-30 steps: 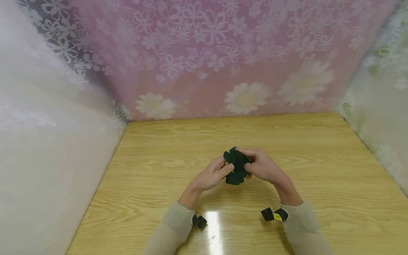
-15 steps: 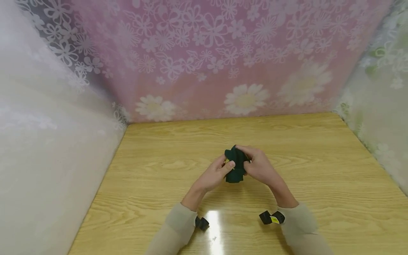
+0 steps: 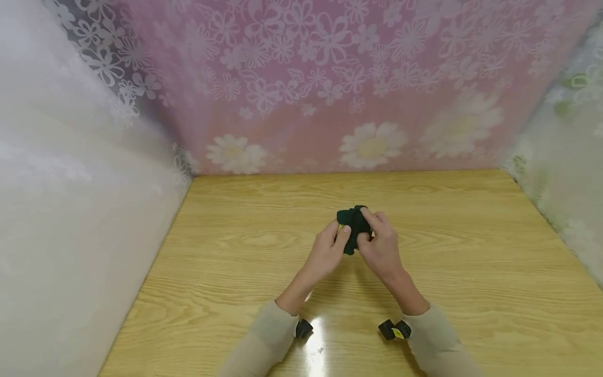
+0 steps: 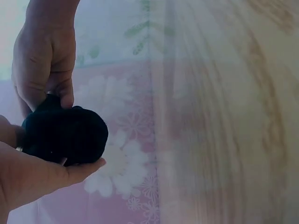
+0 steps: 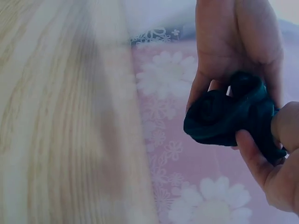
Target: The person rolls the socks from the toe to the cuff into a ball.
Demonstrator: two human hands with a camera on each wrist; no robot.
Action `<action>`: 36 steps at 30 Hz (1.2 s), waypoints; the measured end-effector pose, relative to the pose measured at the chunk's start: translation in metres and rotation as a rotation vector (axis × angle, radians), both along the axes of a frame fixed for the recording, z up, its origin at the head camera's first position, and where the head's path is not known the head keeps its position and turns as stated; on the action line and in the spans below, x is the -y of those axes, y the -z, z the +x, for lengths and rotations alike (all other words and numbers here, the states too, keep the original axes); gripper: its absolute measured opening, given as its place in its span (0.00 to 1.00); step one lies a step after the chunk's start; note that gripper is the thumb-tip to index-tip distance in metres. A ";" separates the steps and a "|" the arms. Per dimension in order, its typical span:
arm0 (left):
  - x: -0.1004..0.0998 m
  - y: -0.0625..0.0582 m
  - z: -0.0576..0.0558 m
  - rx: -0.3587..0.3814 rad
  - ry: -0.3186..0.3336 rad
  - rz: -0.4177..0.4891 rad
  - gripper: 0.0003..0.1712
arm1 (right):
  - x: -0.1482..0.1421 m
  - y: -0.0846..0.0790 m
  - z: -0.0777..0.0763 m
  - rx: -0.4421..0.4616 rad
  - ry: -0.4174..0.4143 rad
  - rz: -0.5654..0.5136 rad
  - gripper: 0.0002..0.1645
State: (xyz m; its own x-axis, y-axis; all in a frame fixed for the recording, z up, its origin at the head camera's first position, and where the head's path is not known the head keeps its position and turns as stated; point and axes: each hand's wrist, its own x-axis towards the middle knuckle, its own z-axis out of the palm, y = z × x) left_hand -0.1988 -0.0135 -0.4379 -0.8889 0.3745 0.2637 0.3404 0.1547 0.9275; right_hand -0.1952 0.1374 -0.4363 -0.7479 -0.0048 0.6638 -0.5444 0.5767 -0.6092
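Observation:
A dark green piece of soft fabric, bunched and partly rolled (image 3: 356, 226), is held up over the wooden table between both hands. My left hand (image 3: 326, 247) pinches its left side, thumb on the near face; a small yellow patch shows beside that thumb. On the other side my right hand (image 3: 383, 245) grips it with thumb and fingers. In the right wrist view the fabric (image 5: 224, 116) shows coiled folds, with the left hand (image 5: 238, 37) above. From the left wrist view the bundle (image 4: 65, 135) appears as a dark rounded mass. What garment or cloth it is, I cannot tell.
The wood-grain table (image 3: 226, 272) runs back to a pink flowered wall covering (image 3: 301, 152). Pale side panels (image 3: 85, 220) stand at left and right. Black wrist cameras (image 3: 394, 330) sit at both sleeve cuffs.
Both hands have moved a little farther from the body with the fabric. The bundle is more compact, its lower flap drawn in, and the right hand's fingers have shifted over its top.

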 end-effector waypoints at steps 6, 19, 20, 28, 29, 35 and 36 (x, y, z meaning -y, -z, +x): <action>0.003 -0.001 0.001 -0.053 0.015 0.070 0.17 | 0.001 -0.003 0.003 -0.028 -0.009 0.038 0.33; 0.010 -0.017 0.005 0.066 0.194 0.201 0.35 | -0.043 -0.036 -0.001 0.704 -0.430 0.005 0.32; 0.009 -0.016 0.005 0.053 0.209 0.183 0.37 | -0.046 -0.036 -0.002 0.735 -0.477 0.002 0.32; 0.010 0.004 -0.008 0.083 0.300 0.178 0.27 | -0.059 -0.025 -0.014 0.871 -0.689 -0.126 0.32; 0.010 0.005 -0.008 0.102 0.282 0.189 0.26 | -0.059 -0.023 -0.015 0.878 -0.697 -0.156 0.32; 0.014 -0.002 -0.012 0.212 0.169 0.402 0.25 | -0.050 -0.012 -0.018 0.853 -0.757 -0.333 0.33; 0.014 -0.004 -0.012 0.241 0.142 0.455 0.24 | -0.047 -0.010 -0.017 0.836 -0.763 -0.353 0.35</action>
